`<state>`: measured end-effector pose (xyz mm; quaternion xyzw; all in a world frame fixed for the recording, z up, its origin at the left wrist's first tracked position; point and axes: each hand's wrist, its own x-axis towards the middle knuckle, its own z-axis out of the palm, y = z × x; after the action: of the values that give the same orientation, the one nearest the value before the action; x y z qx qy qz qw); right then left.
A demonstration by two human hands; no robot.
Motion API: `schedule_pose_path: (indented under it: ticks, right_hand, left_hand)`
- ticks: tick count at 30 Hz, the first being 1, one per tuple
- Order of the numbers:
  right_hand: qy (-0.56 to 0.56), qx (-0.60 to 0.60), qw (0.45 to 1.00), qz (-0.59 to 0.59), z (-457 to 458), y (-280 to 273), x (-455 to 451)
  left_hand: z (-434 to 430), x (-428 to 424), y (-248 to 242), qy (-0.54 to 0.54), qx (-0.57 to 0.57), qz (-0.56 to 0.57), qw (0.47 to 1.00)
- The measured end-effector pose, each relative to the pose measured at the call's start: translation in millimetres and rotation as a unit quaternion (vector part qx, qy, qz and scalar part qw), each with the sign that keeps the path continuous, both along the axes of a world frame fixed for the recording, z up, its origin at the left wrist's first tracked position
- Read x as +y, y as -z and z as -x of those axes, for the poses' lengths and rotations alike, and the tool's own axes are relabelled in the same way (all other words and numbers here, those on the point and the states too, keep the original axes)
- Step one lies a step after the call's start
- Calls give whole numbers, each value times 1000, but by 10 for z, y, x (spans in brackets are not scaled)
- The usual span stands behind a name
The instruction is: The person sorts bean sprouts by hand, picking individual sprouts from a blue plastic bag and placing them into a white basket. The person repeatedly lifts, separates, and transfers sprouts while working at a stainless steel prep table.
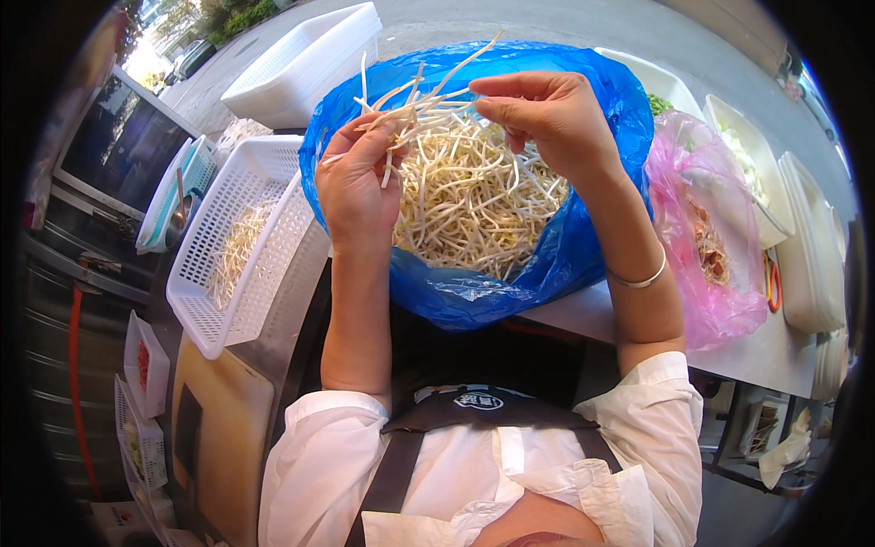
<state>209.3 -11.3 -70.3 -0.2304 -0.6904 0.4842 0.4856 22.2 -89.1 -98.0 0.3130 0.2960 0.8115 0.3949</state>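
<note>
A blue plastic bag (pixel 472 294) stands open before me, filled with a heap of bean sprouts (pixel 478 198). My left hand (pixel 362 178) grips a small bunch of sprouts (pixel 413 109) above the bag's left side. My right hand (pixel 547 116) is raised over the bag's back right, its thumb and forefinger at the tip of a sprout from that bunch; whether they pinch it is hard to tell. To the left, a white perforated plastic basket (pixel 273 236) has a smaller pile of sprouts (pixel 239 253) in it.
Stacked white baskets (pixel 307 61) stand at the back left. A cutting board (pixel 232 437) with a dark-bladed knife (pixel 186 431) lies at lower left. On the right are a pink plastic bag (pixel 731 301) with root-like scraps, orange-handled scissors (pixel 773 284), a tub of cut vegetables (pixel 772 222) and stacked trays (pixel 810 260).
</note>
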Motion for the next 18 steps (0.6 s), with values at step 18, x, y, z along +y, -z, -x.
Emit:
schedule_pose_path:
  ticks: [18]
  right_hand:
    - [-41,58,987,143,33,13,60]
  left_hand:
    - [-76,-14,-1,-3,18,19,1000]
